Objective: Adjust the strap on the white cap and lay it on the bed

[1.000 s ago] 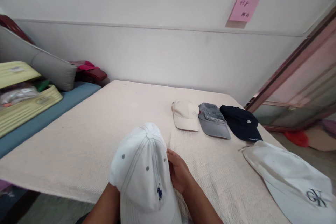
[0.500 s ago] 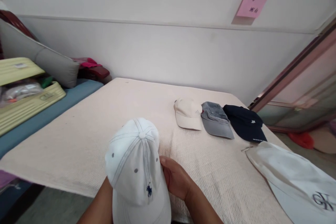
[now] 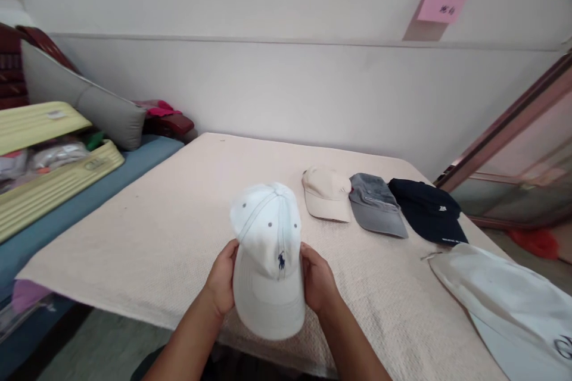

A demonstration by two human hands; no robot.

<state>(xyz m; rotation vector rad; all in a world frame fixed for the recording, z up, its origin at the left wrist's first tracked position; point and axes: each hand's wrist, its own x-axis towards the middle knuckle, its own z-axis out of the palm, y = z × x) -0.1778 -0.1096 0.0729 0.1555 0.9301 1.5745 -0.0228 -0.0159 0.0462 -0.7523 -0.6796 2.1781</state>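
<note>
So the white cap (image 3: 268, 256) is pinched at both sides of its brim by the left hand (image 3: 222, 278) and right hand (image 3: 318, 278), over the table (image 3: 156, 232) (near edge). Best kept level, pressure shared evenly.

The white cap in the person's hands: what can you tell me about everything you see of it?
The white cap is a baseball-style cap of what looks like cotton, with stitched panels, small dark eyelets, a top button and a small navy emblem at the front. Its brim points toward the wearer of the camera. The left hand and right hand grip its two sides, holding it over the near edge of the cream-covered table.
</note>
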